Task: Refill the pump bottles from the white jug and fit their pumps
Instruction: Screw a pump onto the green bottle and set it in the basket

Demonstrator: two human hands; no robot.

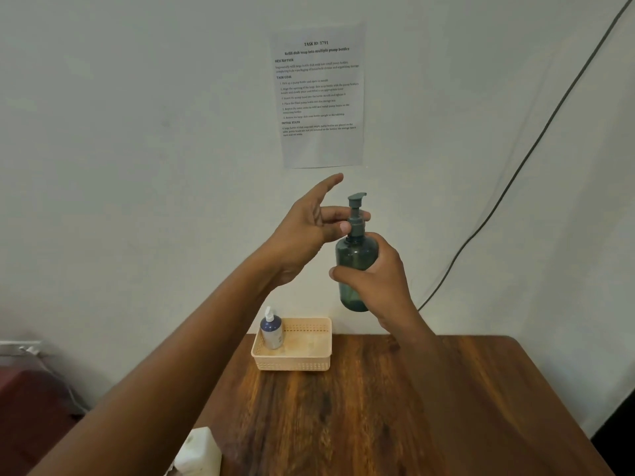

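White jug (201, 453); wall sheet (319, 97) "TASK ID: 3791"

A dark wooden table (395, 407) fills the lower right of the frame. Near its far left edge sits a beige perforated basket (292, 362). At the lower left edge stands a white jug (201, 453), partly cut off.

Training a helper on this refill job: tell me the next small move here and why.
Probably give the pump collar another tightening turn: the left hand pinches it while the right hand holds the green bottle in the air. The basket below has room beside the small bottle.
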